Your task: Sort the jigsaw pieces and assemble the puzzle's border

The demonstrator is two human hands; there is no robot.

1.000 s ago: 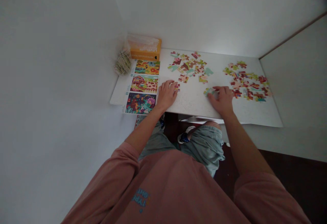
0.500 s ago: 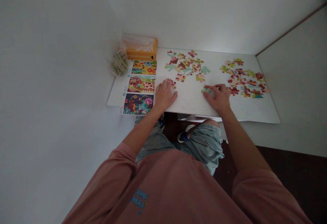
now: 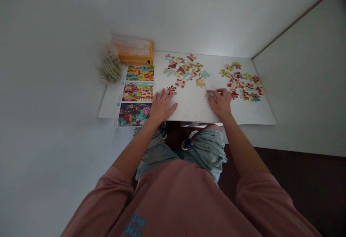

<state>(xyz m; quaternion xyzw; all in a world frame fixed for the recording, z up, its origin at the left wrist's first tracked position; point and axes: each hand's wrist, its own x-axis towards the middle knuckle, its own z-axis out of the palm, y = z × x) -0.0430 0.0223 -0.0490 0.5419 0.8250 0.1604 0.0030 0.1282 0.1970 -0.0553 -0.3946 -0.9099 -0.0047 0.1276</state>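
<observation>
My left hand [image 3: 162, 107] lies flat on the white table with its fingers spread. Its fingertips reach the edge of a red barn jigsaw piece [image 3: 172, 89] and partly cover it. To the right, the index finger and thumb of my right hand [image 3: 221, 102] are on either side of a small green and teal jigsaw piece [image 3: 209, 95], which lies on the tabletop. Beyond both hands is a loose group of jigsaw pieces [image 3: 186, 69]. Another pile of jigsaw pieces [image 3: 244, 82] spreads just right of my right hand.
Three picture cards, including a farm picture card [image 3: 137, 92], line the table's left side. Behind them stands an orange tissue box [image 3: 136, 58] against the wall. A blurred bundle in clear plastic [image 3: 111, 68] sits at the left edge. The white table's [image 3: 194, 112] front edge is above my knees.
My view has turned slightly, so the table appears further left. More of the red barn piece shows beside my left fingers. My right hand stays at the green and teal piece.
</observation>
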